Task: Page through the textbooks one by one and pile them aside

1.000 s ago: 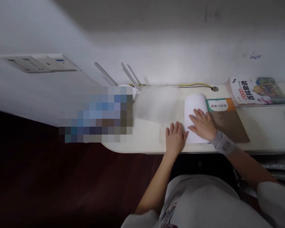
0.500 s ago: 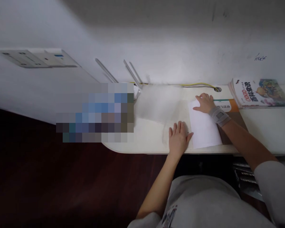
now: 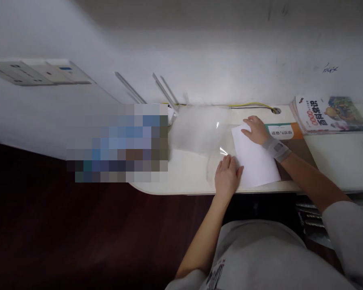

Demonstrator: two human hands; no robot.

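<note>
My left hand (image 3: 228, 176) lies on a clear plastic sheet (image 3: 196, 131) near the table's front edge, its fingers stretched out and resting flat. My right hand (image 3: 256, 129), with a grey band on the wrist, is over the upper part of a white sheet of paper (image 3: 255, 161). Its thumb and fingers are apart. Partly beneath the paper and my right forearm is a textbook (image 3: 293, 151) with a brown, teal and orange cover. Whether the paper is joined to the book, I cannot tell. Glare marks the plastic just beyond my left fingers.
A stack of booklets (image 3: 335, 114) lies at the back right. Yellow and black cables (image 3: 251, 104) run along the wall to a round hole (image 3: 276, 110). Grey antenna-like rods (image 3: 165, 90) stand at the back left, near a pixelated area. The table (image 3: 151, 187) has a rounded left corner.
My right hand has shifted slightly left, and the paper's upper end has swung left, baring more of the book cover. Bright glints now show on the plastic. My left hand has barely moved.
</note>
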